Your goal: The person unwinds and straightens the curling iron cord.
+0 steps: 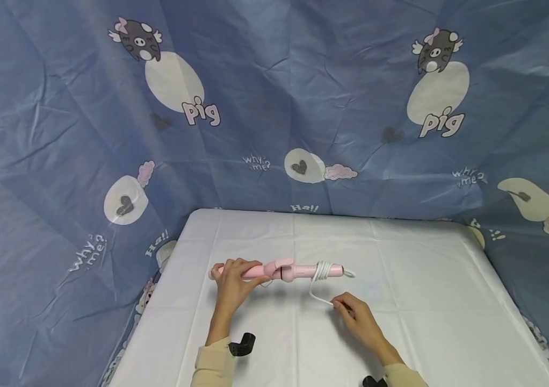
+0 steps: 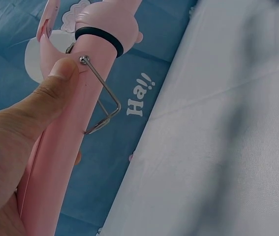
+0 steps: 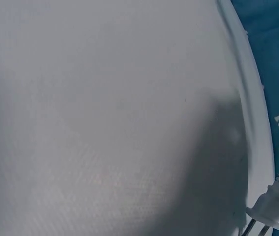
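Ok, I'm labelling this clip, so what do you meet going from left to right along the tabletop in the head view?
Left hand gripping the barrel of the pink curling iron → white cord wound round the iron's handle → right hand holding the cord's loose end, with the plug showing only in the right wrist view.

A: Where is the curling iron (image 1: 279, 270)?
B: Crosswise over the table (image 1: 424, 301), mid-width. The left hand (image 1: 233, 281) is on its left end; its cord (image 1: 322, 271) is wrapped around the right end.
A: And the plug (image 3: 269, 202)?
B: At the right hand (image 1: 358, 315), nearer than the iron.
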Demonstrator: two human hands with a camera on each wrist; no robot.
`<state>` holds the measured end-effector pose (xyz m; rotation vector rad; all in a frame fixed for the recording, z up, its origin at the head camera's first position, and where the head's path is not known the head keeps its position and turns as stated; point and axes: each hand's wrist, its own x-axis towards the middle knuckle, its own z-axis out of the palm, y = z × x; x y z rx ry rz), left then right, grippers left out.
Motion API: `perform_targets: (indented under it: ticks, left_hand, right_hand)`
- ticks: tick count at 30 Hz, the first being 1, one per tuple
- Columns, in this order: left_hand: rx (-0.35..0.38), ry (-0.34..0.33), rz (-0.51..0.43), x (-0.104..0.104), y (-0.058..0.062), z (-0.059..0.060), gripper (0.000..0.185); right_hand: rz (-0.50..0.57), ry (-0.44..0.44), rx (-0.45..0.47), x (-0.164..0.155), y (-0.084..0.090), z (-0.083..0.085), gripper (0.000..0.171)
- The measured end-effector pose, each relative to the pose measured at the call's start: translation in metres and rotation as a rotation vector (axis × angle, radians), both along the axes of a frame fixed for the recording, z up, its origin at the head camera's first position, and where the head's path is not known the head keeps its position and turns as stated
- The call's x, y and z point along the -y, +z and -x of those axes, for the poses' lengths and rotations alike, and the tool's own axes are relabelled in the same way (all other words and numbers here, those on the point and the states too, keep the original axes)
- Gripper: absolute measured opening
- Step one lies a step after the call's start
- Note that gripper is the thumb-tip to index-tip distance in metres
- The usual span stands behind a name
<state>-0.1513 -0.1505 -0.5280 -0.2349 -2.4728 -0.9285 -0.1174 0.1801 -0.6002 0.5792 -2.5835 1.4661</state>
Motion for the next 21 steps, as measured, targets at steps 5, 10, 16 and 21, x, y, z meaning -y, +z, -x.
perform_targets:
  ticks: [5, 10, 16, 21]
  left_hand:
    - [0.009, 0.007, -0.005, 0.001, -0.002, -0.001, 0.042]
    - [0.018, 0.029, -0.006, 0.003, -0.003, -0.001, 0.042]
    - [0.022, 0.019, -0.003, 0.003, -0.004, -0.001, 0.041]
    - [0.027, 0.015, 0.000, 0.003, -0.005, -0.001, 0.039]
  right_hand:
    - [0.044, -0.011, -0.115, 0.003, 0.009, -0.004, 0.010]
    - [0.075, -0.003, -0.242, 0.008, 0.043, -0.010, 0.015]
    - [0.090, -0.024, -0.251, 0.009, 0.068, -0.013, 0.016]
    - [0.103, -0.046, -0.244, 0.009, 0.069, -0.013, 0.014]
